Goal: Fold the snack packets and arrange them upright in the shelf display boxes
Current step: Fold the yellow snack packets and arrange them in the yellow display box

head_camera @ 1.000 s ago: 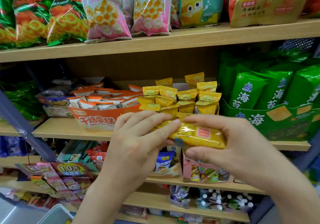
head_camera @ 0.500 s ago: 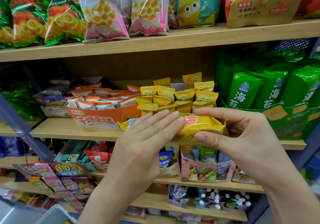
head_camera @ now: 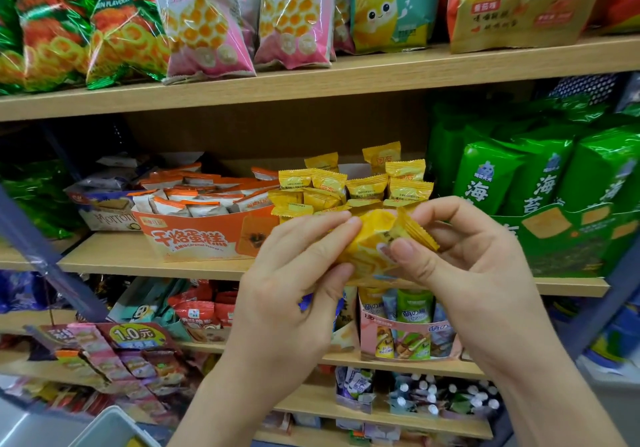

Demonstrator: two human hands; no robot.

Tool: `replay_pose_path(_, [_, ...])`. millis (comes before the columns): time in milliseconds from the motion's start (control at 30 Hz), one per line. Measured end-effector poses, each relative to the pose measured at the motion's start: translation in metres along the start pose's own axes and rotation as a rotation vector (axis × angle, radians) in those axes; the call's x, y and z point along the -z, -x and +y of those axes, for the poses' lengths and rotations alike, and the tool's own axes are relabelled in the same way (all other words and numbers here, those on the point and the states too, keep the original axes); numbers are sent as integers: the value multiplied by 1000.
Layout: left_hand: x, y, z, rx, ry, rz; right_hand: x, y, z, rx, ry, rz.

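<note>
Head view: left hand [head_camera: 294, 294] and right hand [head_camera: 460, 263] both pinch a crumpled yellow packet [head_camera: 374, 242]; yellow packets [head_camera: 367, 187] stand upright behind.

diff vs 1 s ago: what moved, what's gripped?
The yellow packet, held flat lengthwise a second ago, is now folded, its right crimped end turned up. The left hand, earlier with fingers laid straight over it, now pinches its left side; the right hand keeps its pinch. The upright yellow packets and orange display box are unchanged.
</note>
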State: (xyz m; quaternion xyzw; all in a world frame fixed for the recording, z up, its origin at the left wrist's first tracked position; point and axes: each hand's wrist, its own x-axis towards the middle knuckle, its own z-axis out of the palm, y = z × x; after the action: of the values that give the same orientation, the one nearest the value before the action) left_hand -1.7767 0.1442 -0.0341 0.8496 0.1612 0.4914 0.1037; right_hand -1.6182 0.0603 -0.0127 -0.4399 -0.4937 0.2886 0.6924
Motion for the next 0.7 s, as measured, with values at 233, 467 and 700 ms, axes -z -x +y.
replay_pose_path(233, [-2, 1, 5, 10, 6, -29, -3, 3, 5, 27, 6, 47])
replay_pose_path(467, [-2, -4, 10, 82, 120, 19, -4, 5, 8, 38, 31, 54])
replay_pose_path(700, [2, -7, 17, 370, 530, -28, -14, 7, 6, 193, 227, 95])
